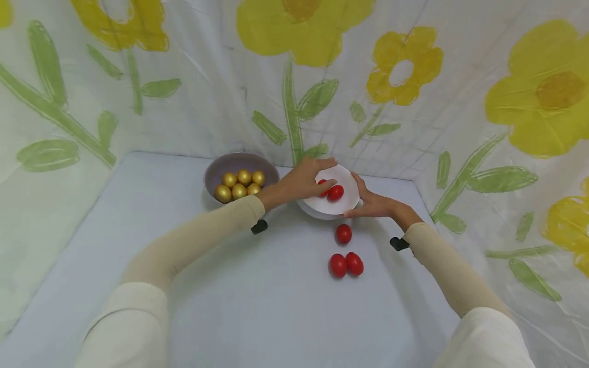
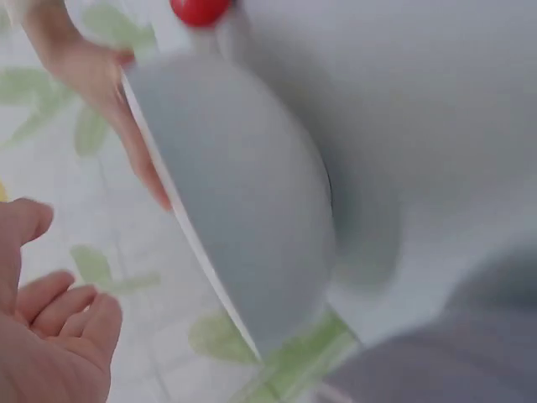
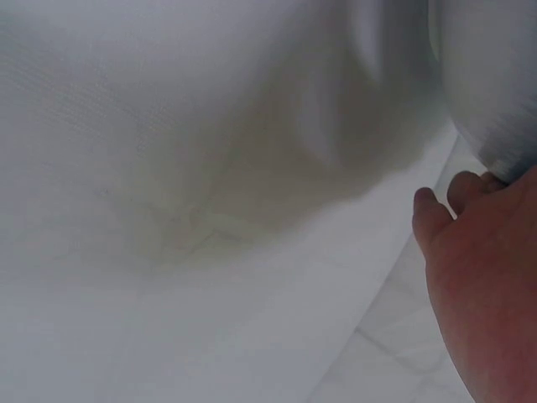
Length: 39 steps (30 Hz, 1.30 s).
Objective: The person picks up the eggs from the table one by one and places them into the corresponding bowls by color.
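Observation:
A white bowl (image 1: pixel 317 212) stands toward the back of the table, with two red eggs (image 1: pixel 336 193) visible inside. My left hand (image 1: pixel 303 179) reaches over it from the left and partly hides one egg; in the left wrist view its fingers (image 2: pixel 96 332) are loosely bent, thumb apart, with nothing between them. On the bowl's right side my right hand (image 1: pixel 374 204) grips the rim, thumb at the near edge and fingers farther back. The right wrist view catches the back of that hand (image 3: pixel 495 269) against the bowl wall (image 3: pixel 491 75).
A grey-brown bowl (image 1: pixel 216 171) of several gold eggs (image 1: pixel 239 191) sits left of the white one. In front, one red egg (image 1: pixel 343 234) lies near the white bowl, and two more red eggs (image 1: pixel 338 266) touch side by side. A flowered curtain (image 1: pixel 202 92) hangs behind the table.

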Motion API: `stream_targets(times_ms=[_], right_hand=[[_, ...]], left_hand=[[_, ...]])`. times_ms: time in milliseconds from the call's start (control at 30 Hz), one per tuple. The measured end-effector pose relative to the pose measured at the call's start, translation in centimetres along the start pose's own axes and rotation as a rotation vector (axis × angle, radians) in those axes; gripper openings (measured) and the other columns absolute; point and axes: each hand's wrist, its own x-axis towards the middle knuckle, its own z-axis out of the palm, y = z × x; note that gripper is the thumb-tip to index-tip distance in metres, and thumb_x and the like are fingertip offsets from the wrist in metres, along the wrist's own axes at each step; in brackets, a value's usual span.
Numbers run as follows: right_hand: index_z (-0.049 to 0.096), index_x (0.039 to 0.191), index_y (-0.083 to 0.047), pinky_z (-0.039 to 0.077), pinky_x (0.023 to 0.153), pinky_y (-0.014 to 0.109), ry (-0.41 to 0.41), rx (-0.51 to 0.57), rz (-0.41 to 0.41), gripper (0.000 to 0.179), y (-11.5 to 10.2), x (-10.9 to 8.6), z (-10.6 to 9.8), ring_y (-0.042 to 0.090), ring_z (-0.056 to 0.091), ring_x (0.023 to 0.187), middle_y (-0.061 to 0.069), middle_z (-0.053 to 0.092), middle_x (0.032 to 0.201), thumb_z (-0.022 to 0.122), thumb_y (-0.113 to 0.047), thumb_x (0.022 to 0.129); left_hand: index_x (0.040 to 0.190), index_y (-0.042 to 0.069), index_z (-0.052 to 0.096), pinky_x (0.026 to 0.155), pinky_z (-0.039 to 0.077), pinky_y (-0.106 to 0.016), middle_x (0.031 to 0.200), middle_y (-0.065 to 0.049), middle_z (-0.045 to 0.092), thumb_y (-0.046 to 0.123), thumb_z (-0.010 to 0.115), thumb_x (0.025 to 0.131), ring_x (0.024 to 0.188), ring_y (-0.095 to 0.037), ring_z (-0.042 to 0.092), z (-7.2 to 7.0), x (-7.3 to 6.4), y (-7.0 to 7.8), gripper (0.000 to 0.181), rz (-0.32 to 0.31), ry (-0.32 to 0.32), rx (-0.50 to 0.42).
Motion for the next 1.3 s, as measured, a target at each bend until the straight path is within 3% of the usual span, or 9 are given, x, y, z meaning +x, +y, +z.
stream_targets(times_ms=[167, 300, 500, 633, 700, 733, 800, 933, 1300], right_hand=[[-0.021, 0.165, -0.031, 0.03, 0.121, 0.066, 0.006, 0.018, -0.014, 0.136, 0.1, 0.1, 0.1, 0.034, 0.015, 0.157, 0.005, 0.001, 0.174, 0.087, -0.051, 0.084], [-0.021, 0.165, -0.029, 0.029, 0.121, 0.067, 0.011, 0.009, -0.026, 0.136, 0.1, 0.0, 0.2, 0.037, 0.015, 0.157, 0.008, 0.001, 0.174, 0.087, -0.052, 0.085], [-0.023, 0.165, -0.031, 0.029, 0.12, 0.069, 0.013, 0.005, -0.026, 0.138, 0.2, 0.1, 0.4, 0.038, 0.014, 0.158, 0.009, -0.001, 0.175, 0.087, -0.053, 0.084], [-0.023, 0.164, -0.033, 0.028, 0.121, 0.069, 0.02, 0.003, 0.003, 0.138, 0.3, 0.1, 0.5, 0.036, 0.013, 0.158, 0.007, -0.002, 0.175, 0.086, -0.057, 0.082], [-0.023, 0.164, -0.033, 0.028, 0.121, 0.068, 0.019, -0.003, 0.007, 0.139, 0.2, 0.1, 0.4, 0.037, 0.013, 0.158, 0.007, -0.002, 0.175, 0.086, -0.058, 0.082], [-0.023, 0.164, -0.033, 0.028, 0.121, 0.068, 0.02, -0.002, 0.007, 0.138, 0.1, 0.1, 0.4, 0.036, 0.013, 0.158, 0.007, -0.002, 0.175, 0.086, -0.058, 0.082], [-0.023, 0.165, -0.032, 0.029, 0.12, 0.068, 0.019, -0.002, -0.003, 0.138, 0.0, 0.0, 0.3, 0.038, 0.013, 0.158, 0.009, -0.001, 0.175, 0.086, -0.056, 0.083], [-0.022, 0.165, -0.032, 0.031, 0.119, 0.068, 0.025, -0.001, 0.0, 0.138, -0.1, 0.0, 0.1, 0.038, 0.015, 0.157, 0.008, 0.001, 0.174, 0.086, -0.056, 0.082], [-0.022, 0.165, -0.032, 0.031, 0.119, 0.068, 0.022, 0.003, -0.001, 0.137, 0.1, 0.1, 0.3, 0.037, 0.014, 0.157, 0.008, 0.001, 0.174, 0.086, -0.055, 0.083]], left_hand=[[0.155, 0.01, 0.054, 0.111, 0.048, -0.033, 0.151, -0.003, 0.062, 0.036, 0.075, 0.1, 0.132, -0.016, 0.061, 2.0, -3.2, 2.6, 0.065, -0.001, 0.094, -0.169], [0.159, 0.016, 0.051, 0.097, 0.056, -0.032, 0.139, -0.001, 0.07, 0.037, 0.079, 0.097, 0.117, -0.01, 0.064, 4.2, -6.4, 4.6, 0.07, -0.041, 0.082, -0.34], [0.159, 0.016, 0.05, 0.108, 0.051, -0.03, 0.151, 0.004, 0.061, 0.037, 0.08, 0.096, 0.139, -0.009, 0.052, 7.4, -9.9, 6.2, 0.073, -0.091, -0.077, -0.452], [0.159, 0.017, 0.051, 0.079, 0.052, -0.02, 0.098, -0.001, 0.073, 0.046, 0.079, 0.095, 0.095, -0.008, 0.062, 9.0, -11.5, 6.3, 0.075, -0.193, -0.207, -0.396], [0.158, 0.016, 0.052, 0.07, 0.048, -0.022, 0.082, -0.004, 0.066, 0.047, 0.079, 0.095, 0.083, -0.011, 0.057, 9.6, -12.0, 6.3, 0.075, -0.226, -0.254, -0.371], [0.157, 0.014, 0.053, 0.07, 0.049, -0.023, 0.084, -0.006, 0.069, 0.047, 0.079, 0.095, 0.083, -0.012, 0.058, 9.9, -12.2, 6.2, 0.075, -0.232, -0.27, -0.36], [0.155, 0.012, 0.055, 0.079, 0.052, -0.02, 0.108, -0.003, 0.076, 0.045, 0.079, 0.095, 0.1, -0.013, 0.064, 10.3, -12.5, 6.2, 0.073, -0.241, -0.291, -0.36], [0.153, 0.009, 0.057, 0.091, 0.054, -0.02, 0.147, 0.0, 0.065, 0.04, 0.081, 0.095, 0.125, -0.015, 0.062, 10.8, -12.8, 6.1, 0.07, -0.235, -0.31, -0.363], [0.151, 0.007, 0.059, 0.097, 0.051, -0.018, 0.143, -0.001, 0.067, 0.027, 0.081, 0.096, 0.12, -0.011, 0.062, 11.5, -12.3, 5.6, 0.063, -0.199, -0.302, -0.347]])
